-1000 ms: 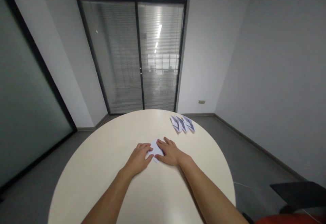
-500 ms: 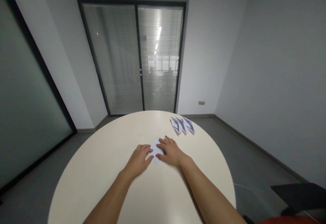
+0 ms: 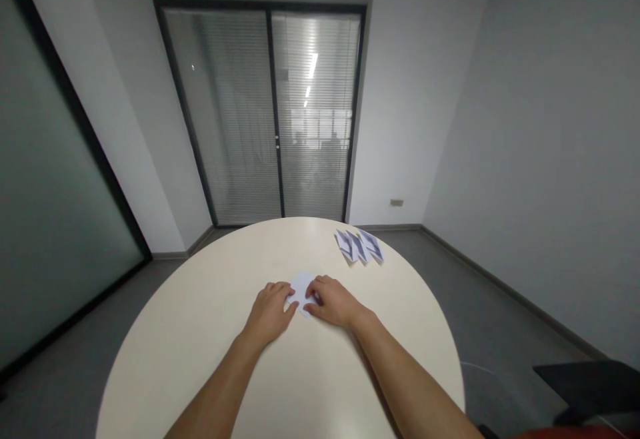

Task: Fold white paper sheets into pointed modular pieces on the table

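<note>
A small white folded paper (image 3: 303, 286) lies on the round cream table (image 3: 200, 319) in front of me. My left hand (image 3: 270, 309) rests on its left edge, fingers curled and pressing down on it. My right hand (image 3: 335, 302) covers its right side, fingers bent with the tips pinching the paper's edge. Only the far part of the paper shows between the two hands.
Three folded paper pieces with dark blue markings (image 3: 360, 246) lie in a row at the table's far right. Glass sliding doors with blinds (image 3: 270, 112) stand beyond the table. A dark chair part (image 3: 590, 386) shows at the lower right.
My right hand's fingers have curled in from lying flat over the paper and drawn back slightly. The left hand has stayed almost still. More of the paper's far edge shows.
</note>
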Action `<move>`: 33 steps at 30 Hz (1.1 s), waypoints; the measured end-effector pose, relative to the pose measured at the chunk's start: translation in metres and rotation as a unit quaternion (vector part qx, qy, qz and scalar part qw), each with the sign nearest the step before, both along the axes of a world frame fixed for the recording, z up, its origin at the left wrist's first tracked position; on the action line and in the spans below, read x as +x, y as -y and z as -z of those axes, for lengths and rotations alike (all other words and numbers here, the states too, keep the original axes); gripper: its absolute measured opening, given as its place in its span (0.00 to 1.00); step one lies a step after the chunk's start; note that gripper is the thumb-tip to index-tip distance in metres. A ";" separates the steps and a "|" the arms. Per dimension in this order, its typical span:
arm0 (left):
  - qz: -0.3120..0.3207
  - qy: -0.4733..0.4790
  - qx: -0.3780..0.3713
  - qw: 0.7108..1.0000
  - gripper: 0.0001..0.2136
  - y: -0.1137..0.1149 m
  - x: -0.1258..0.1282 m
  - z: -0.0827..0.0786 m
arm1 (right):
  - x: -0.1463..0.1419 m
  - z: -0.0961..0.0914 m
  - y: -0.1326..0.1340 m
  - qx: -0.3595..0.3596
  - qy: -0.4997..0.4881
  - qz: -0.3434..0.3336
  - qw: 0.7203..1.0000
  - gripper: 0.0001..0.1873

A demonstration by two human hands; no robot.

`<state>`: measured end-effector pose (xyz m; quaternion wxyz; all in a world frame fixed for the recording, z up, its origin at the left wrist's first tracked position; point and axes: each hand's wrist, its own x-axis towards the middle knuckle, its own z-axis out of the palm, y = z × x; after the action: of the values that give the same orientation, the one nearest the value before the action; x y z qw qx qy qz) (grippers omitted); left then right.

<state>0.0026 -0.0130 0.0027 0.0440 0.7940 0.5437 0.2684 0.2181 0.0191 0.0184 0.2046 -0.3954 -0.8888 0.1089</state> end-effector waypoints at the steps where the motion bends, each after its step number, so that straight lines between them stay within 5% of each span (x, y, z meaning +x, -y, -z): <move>1: -0.002 0.002 0.001 1.000 0.11 -0.001 0.000 0.001 | -0.001 -0.001 0.000 -0.005 0.000 -0.013 1.000 0.10; 9: 0.054 0.057 -0.016 0.997 0.13 -0.010 -0.001 0.010 | 0.007 0.001 -0.004 -0.015 -0.029 -0.062 0.998 0.20; 33: 0.102 0.095 -0.071 0.988 0.11 -0.009 -0.015 0.008 | 0.000 -0.008 0.000 -0.048 -0.044 -0.023 0.998 0.16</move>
<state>-0.0122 -0.0037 -0.0056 0.1787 0.8108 0.4711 0.2979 0.2179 0.0190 0.0260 0.2214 -0.3787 -0.8817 0.1735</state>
